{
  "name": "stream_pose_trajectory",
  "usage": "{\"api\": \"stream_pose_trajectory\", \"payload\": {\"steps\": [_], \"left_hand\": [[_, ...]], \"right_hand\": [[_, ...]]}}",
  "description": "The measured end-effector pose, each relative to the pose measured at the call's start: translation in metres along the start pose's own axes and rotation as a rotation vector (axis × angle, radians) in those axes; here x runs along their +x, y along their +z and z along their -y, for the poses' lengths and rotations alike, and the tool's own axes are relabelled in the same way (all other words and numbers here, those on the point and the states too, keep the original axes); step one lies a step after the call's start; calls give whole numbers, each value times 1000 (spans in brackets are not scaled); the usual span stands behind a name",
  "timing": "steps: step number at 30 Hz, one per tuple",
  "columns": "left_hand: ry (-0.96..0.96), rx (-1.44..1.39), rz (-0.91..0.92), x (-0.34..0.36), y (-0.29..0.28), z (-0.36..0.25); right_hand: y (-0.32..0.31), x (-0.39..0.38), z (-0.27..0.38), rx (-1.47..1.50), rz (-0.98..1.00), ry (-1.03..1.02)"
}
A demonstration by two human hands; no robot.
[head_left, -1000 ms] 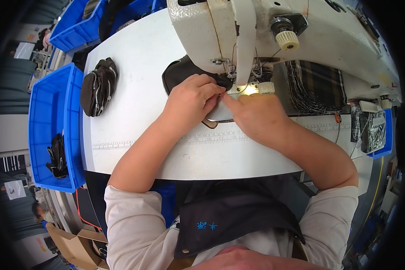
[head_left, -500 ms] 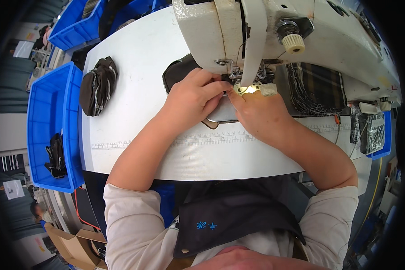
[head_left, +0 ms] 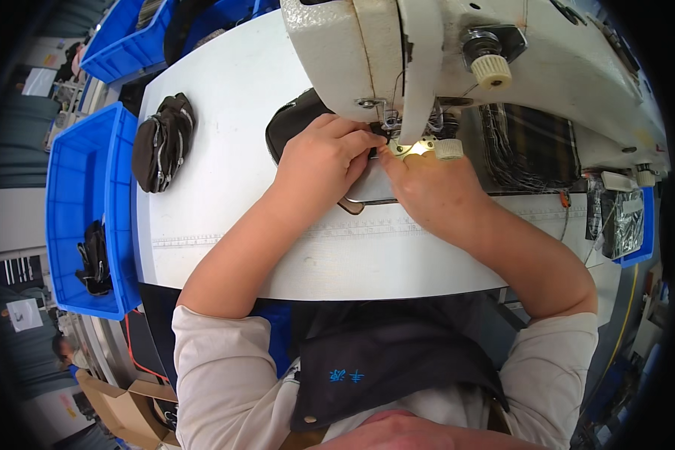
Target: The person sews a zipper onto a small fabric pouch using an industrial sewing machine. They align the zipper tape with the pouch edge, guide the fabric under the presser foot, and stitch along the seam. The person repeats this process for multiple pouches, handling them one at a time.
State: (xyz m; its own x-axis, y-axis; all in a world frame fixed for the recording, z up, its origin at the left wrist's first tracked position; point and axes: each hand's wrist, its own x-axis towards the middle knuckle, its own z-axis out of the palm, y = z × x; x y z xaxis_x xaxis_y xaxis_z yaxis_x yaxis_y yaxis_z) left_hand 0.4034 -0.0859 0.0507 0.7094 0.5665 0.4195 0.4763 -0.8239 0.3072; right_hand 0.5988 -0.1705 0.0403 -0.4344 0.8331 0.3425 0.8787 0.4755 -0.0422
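Note:
A dark brown zippered pouch piece point(head_left: 291, 129) lies under the head of a white sewing machine point(head_left: 337, 56), a zipper running along its rounded left edge. My left hand point(head_left: 321, 159) rests over it, thumb and fingers closed on its edge close to the needle area. From the right, my right hand point(head_left: 436, 189) reaches in; its index fingertip meets the left fingertips at the piece, and its other fingers are partly hidden. A lit metal plate point(head_left: 414, 148) shows beside the fingertips. The needle point itself cannot be made out.
A finished-looking brown pouch point(head_left: 162, 142) sits at the table's left. Beside the white table point(head_left: 232, 142) stands a blue bin point(head_left: 120, 202) holding dark items point(head_left: 94, 259). Stacked dark fabric panels point(head_left: 532, 146) lie right of the needle, under the machine arm. A printed ruler point(head_left: 345, 229) crosses the tabletop.
The pouch piece and my left hand have shifted very slightly to the left. Both hands keep nearly the same hold beside the needle area.

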Motion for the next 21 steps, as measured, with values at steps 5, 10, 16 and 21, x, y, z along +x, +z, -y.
{"api": "stream_pose_trajectory", "payload": {"steps": [5, 10, 16, 21], "left_hand": [[-9, -34, 34, 0, -4, -2], [10, -60, 35, 0, -3, 3], [15, -31, -1, 1, -1, 3], [18, -41, -28, 1, -1, 3]], "right_hand": [[1, -3, -1, -4, 11, 1], [4, -3, -3, -104, -13, -31], [5, -4, -3, -184, 17, 0], [2, -1, -5, -188, 21, 5]]}}
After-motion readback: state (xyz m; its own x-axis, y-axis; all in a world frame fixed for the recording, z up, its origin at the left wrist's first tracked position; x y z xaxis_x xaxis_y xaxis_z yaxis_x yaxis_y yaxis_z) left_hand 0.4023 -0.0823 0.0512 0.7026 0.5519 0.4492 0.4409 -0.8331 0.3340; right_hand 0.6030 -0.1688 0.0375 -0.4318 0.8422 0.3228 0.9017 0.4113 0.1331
